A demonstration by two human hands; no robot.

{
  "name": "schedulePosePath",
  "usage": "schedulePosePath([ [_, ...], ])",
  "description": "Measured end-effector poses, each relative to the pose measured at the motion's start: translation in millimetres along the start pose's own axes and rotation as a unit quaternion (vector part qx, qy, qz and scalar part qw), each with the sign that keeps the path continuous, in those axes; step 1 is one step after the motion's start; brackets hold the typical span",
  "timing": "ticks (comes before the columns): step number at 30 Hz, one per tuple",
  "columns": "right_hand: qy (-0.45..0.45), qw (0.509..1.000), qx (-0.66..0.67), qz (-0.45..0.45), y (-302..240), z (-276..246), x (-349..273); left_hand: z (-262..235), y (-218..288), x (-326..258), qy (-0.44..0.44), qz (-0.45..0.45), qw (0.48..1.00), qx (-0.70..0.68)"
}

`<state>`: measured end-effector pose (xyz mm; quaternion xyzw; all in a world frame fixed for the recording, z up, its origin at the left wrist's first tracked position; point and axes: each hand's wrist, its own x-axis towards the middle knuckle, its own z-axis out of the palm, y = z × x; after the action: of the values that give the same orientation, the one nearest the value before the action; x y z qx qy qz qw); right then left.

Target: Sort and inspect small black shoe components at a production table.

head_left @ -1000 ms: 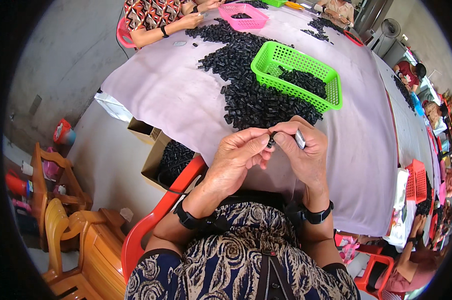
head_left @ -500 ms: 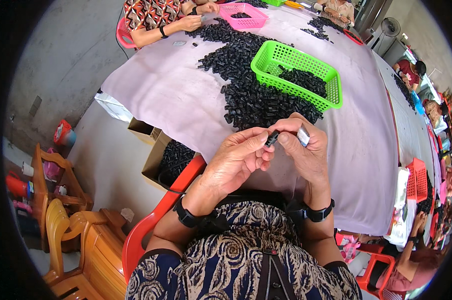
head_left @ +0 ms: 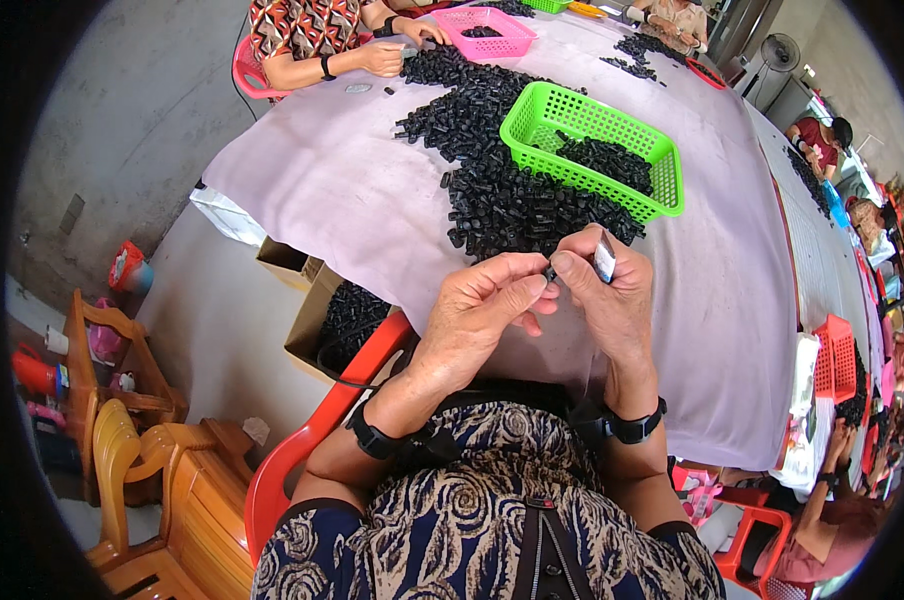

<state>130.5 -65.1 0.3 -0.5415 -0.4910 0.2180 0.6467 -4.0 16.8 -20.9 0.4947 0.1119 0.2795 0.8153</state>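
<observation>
Since the earlier frame, a co-worker's hand (head_left: 422, 31) has shifted to the black pile (head_left: 502, 195) near the table's (head_left: 712, 340) far-left edge; the black piece (head_left: 550, 272) now shows less. Left to right: carton (head_left: 308, 318), below table's left edge. Left hand (head_left: 487, 308), above near edge, fingertips pinching that piece. Green basket (head_left: 569, 176), beyond, touching pile. Right hand (head_left: 609, 295), curled round silvery strip (head_left: 604, 260), thumb at piece; contact unclear.
</observation>
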Motion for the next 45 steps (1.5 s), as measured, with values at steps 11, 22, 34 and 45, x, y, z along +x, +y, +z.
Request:
schedulePosePath([
  [11,0.027,0.981,-0.148,-0.123,-3,8,-2,-3,2,0,0.01,-0.041,0.993,-0.112],
  [22,0.025,0.998,-0.048,-0.043,-2,8,-3,0,2,-1,0.009,0.016,0.999,-0.034],
  [34,0.046,0.997,-0.063,0.016,-1,9,-5,-1,-4,1,0.019,0.004,0.999,-0.027],
  [45,0.007,0.994,-0.09,-0.06,-5,9,-2,-2,0,1,0.001,-0.024,0.994,-0.102],
])
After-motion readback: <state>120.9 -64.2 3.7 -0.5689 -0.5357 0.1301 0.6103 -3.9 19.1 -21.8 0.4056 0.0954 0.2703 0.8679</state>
